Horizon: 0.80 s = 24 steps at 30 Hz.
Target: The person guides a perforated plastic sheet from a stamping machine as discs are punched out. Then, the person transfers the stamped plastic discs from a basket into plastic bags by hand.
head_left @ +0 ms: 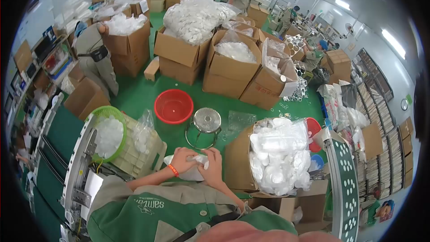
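A white plastic bag (pixel 190 174) is in front of my body, its upper part bunched between my two hands. My left hand (pixel 182 160), with a red band at the wrist, has its fingers closed on the bag's top from the left. From the right, my right hand (pixel 211 165) pinches the same gathered plastic. Between the fingertips a crumpled white bit of the bag shows; the bag's lower part is partly hidden behind my hands and forearm. Just beyond stands a round metal stool (pixel 206 120).
To the right is a cardboard box (pixel 238 160) heaped with bagged white pieces. At left, a green basket (pixel 124 143) of translucent pieces sits on a pale crate (pixel 145 163). A red basin (pixel 174 106) lies ahead. Conveyors flank both sides; several people stand farther off.
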Motion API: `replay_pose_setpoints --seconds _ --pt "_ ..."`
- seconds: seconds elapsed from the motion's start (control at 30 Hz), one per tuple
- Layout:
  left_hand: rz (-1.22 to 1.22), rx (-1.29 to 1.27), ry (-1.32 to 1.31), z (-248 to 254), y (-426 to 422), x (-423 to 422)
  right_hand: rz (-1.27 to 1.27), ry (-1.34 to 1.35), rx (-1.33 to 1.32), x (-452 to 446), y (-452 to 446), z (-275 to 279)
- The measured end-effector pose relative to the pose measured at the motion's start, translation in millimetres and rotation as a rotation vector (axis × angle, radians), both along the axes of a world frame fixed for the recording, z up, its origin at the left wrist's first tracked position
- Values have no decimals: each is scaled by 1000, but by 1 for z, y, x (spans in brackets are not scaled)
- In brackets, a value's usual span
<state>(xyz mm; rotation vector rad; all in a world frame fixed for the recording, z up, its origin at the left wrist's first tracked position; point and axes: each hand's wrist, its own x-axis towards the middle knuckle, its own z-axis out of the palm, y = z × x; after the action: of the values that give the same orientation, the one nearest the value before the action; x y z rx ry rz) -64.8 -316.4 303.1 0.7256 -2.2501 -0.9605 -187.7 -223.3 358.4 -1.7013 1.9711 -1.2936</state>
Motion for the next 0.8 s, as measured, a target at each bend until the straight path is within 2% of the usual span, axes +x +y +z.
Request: replay_pose_setpoints --seconds 0.03,0.1,0.17,0.2,0.23,0.3,0.33,0.43,0.5,0.63,0.7,0.8 --pt "17 53 76 -4 -2 0 -47 132 -62 -4 -1 -7" --pt "-41 58 50 -8 -7 5 -57 32 -73 -6 5 -19" --pt "-301 70 43 -9 -16 10 -3 -80 15 -8 14 -31" --pt "-393 253 6 -6 -18 11 -14 -143 19 -9 17 -31" --pt "-401 244 1 -2 -21 10 -21 -145 8 -13 17 -29" --pt "-564 552 -14 8 -24 8 -4 -225 99 -19 20 -26" --pt "-626 640 -86 20 -27 6 -2 -183 37 -22 18 -24" --pt "-789 751 -193 29 -30 1 43 -158 65 -21 18 -9" --pt "-791 836 -172 32 -24 0 16 -220 84 -21 19 0" --pt "-711 850 -95 20 -18 -2 26 -378 132 -26 11 -24" --pt "-391 889 -7 17 -13 -4 -40 -313 36 -27 5 -27" --pt "-277 887 129 19 -1 -9 95 -319 -6 -37 4 7"
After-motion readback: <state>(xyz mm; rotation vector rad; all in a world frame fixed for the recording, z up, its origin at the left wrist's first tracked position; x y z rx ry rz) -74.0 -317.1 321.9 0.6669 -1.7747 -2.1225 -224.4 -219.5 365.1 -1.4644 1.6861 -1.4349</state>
